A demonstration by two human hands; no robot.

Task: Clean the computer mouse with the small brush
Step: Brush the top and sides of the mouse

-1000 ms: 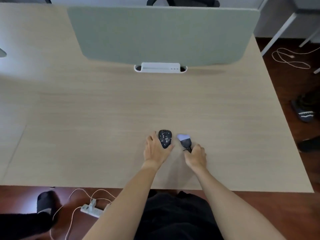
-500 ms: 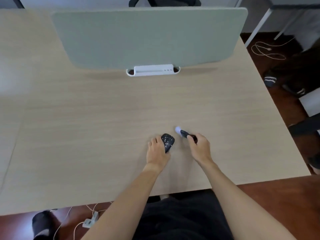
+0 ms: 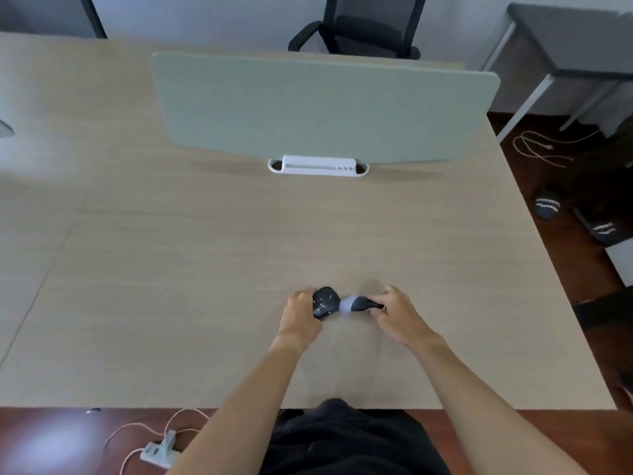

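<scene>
Near the front edge of the bench: your two hands meet around the mouse and the brush, side by side.
Left grip: your left hand [image 3: 300, 315] is wrapped around the left side of the mouse, fingers curled over its far edge, thumb side toward you.
Mouse: the black computer mouse [image 3: 325, 302] sits inside your left grip, its top flecked with pale specks; whether it rests on the bench [image 3: 205, 269] or is lifted slightly, you cannot tell from here.
Right grip: your right hand [image 3: 395, 311] is closed on the dark handle of the small brush [image 3: 358, 304], fingers pinched around the handle's right end.
Brush: it reaches left out of your right grip, roughly level, and its pale bristle head touches the right side of the mouse, just beside your left fingertips; the bristles look blurred.
Beyond both grips: a grey-green divider panel [image 3: 322, 104] stands upright across the bench, with a white clamp bracket [image 3: 318, 165] at its foot, well apart from your hands.
Below your left grip, on the floor: a white power strip [image 3: 158, 452] with pale cables.
</scene>
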